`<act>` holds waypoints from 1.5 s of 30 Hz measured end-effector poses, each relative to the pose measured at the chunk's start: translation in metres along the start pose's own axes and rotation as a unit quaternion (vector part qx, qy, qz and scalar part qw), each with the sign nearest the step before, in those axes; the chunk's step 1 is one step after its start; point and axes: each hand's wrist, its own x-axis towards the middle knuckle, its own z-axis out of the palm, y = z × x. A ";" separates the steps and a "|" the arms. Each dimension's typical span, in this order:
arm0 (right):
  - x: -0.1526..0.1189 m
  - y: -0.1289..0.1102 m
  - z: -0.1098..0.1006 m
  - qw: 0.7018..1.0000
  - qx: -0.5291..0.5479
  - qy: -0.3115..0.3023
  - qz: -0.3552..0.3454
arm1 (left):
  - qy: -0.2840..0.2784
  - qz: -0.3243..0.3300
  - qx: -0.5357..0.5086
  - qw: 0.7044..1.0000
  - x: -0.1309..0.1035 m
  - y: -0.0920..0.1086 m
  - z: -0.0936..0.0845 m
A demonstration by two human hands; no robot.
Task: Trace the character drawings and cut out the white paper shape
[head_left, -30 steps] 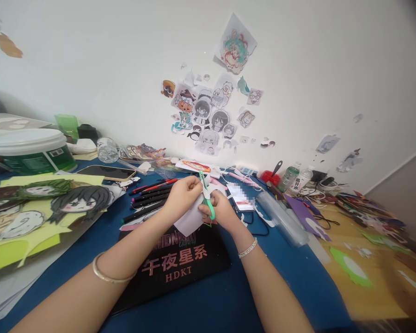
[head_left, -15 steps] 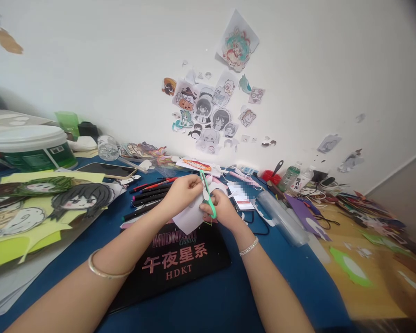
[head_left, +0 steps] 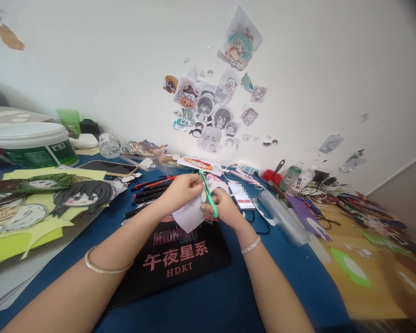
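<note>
My left hand [head_left: 184,190] pinches the upper part of a piece of white paper [head_left: 189,216], its fingers closed on it. My right hand [head_left: 222,208] is wrapped round the green handle of a pair of scissors [head_left: 211,203]. The scissors point up and away, with their blades beside my left fingertips at the paper; how far the blades are apart is too small to tell. Below both hands lies a black folder [head_left: 180,259] with pink lettering on the blue table surface [head_left: 263,286].
Several pens [head_left: 149,194] lie left of my hands. A phone [head_left: 241,194] with a lit screen and a clear plastic roll [head_left: 284,219] are on the right. Paper cut-outs [head_left: 83,196], a dark phone [head_left: 107,167] and a white-lidded tub [head_left: 31,150] stand or lie at the left.
The camera view has shifted slightly. The scissors have tilted a little in my right hand, and the paper has turned slightly. Both hands keep their holds.
</note>
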 end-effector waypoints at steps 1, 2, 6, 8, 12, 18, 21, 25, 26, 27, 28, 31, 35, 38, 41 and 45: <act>0.000 0.000 0.000 1.000 -0.002 -0.001 -0.001 | -0.002 -0.001 0.004 1.000 0.000 0.000 0.000; 0.000 0.000 -0.001 1.000 -0.002 -0.002 -0.002 | -0.003 -0.002 0.007 1.000 0.000 0.001 -0.001; -0.001 0.000 -0.002 1.000 0.000 -0.009 -0.007 | -0.008 -0.006 0.013 1.000 -0.001 0.004 -0.005; 0.000 0.001 -0.002 1.000 -0.004 -0.012 -0.015 | -0.009 -0.004 0.015 1.000 -0.001 0.004 -0.006; 0.001 0.002 -0.002 1.000 -0.012 -0.004 -0.023 | -0.012 0.005 0.012 1.000 -0.001 0.002 -0.006; 0.002 0.001 -0.002 0.999 -0.033 0.026 -0.011 | -0.031 0.007 0.027 0.999 -0.001 0.000 -0.002; 0.003 0.001 -0.002 0.999 -0.028 0.024 -0.010 | -0.026 0.011 0.038 0.999 -0.001 0.001 -0.001; 0.002 0.002 -0.002 1.000 -0.027 0.012 -0.008 | -0.039 0.019 0.049 0.998 0.000 -0.001 -0.002; 0.002 0.002 -0.002 0.999 -0.029 0.011 -0.008 | -0.043 0.022 0.050 0.998 0.000 -0.002 -0.003; 0.002 0.003 -0.002 0.999 -0.031 0.010 -0.010 | -0.045 0.025 0.049 0.997 0.000 -0.003 -0.003; 0.002 0.003 -0.002 0.999 -0.032 0.009 -0.013 | -0.047 0.029 0.048 0.997 0.000 -0.003 -0.003; 0.003 0.004 -0.002 1.000 -0.023 0.003 -0.020 | -0.053 0.037 0.044 0.997 0.001 -0.004 -0.004; 0.003 0.005 -0.003 0.999 0.001 -0.016 -0.028 | -0.062 0.041 0.039 0.996 0.000 -0.001 -0.006; 0.003 0.006 -0.003 0.999 0.011 -0.028 -0.027 | -0.071 0.038 0.027 0.996 -0.001 0.002 -0.009; 0.003 0.007 -0.004 0.999 0.005 -0.028 -0.023 | -0.073 0.034 0.021 0.997 -0.002 0.003 -0.010; 0.003 0.007 -0.004 0.999 -0.020 -0.022 -0.015 | -0.074 0.033 0.025 0.996 0.000 -0.001 -0.010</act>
